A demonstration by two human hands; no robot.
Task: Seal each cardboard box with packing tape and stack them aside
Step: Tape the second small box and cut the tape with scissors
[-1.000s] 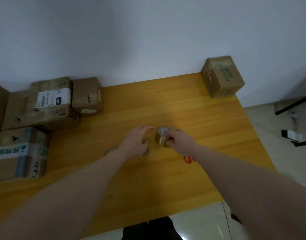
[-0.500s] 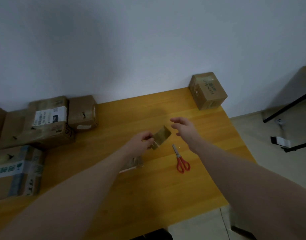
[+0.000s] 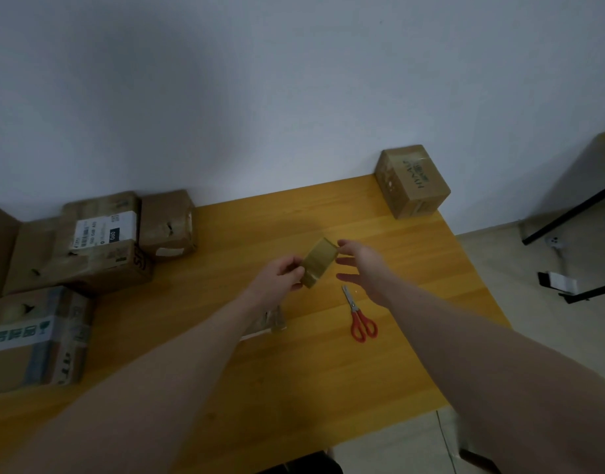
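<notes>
Lifting the tape roll [image 3: 319, 263] off the table [image 3: 414, 354], my left hand [image 3: 280, 277] now grips it in the air; a second ago my right held it down there. My right hand [image 3: 364, 266] spreads open, fingertips touching the roll's far edge (hunting the loose end, I reckon). The scissors [image 3: 361, 319] lie uncovered, boxes [image 3: 89, 254] unsealed on the left.

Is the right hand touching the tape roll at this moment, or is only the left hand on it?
Touching. In the head view the right hand has its top fingertips against the far edge of the tape roll, which the left hand grips.
</notes>
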